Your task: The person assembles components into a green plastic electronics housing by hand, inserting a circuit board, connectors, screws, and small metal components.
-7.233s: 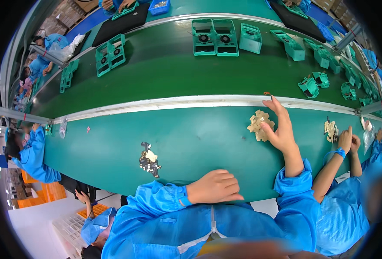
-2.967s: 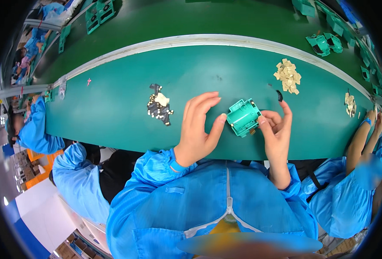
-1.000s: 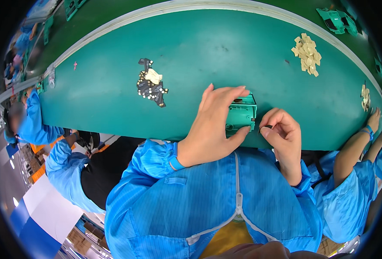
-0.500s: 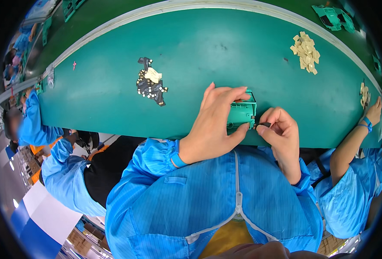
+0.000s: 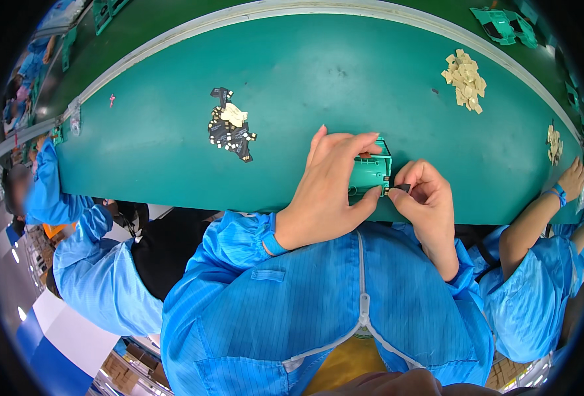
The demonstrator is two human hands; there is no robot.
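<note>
My left hand (image 5: 335, 181) is closed round a green plastic housing (image 5: 369, 173), its thumb on the near edge and its fingers over the far edge. The hollow side of the housing faces up, with small posts inside. At the housing's right near corner, my right hand (image 5: 427, 198) pinches a small black flat strip (image 5: 401, 188) between thumb and forefinger. The strip's left end lies at the corner; whether it is fixed there I cannot tell.
On the green table mat (image 5: 292, 79) lies a pile of black strips with pale ends (image 5: 231, 129), left of my hands. A heap of cream-coloured pieces (image 5: 465, 80) sits far right. Co-workers in blue sit on both sides. More green housings (image 5: 503, 26) rest beyond the white rail (image 5: 345, 8).
My right thumb and fingers have shifted slightly left and up against the housing's corner, still pinching the black strip. My left hand and the housing have barely moved.
</note>
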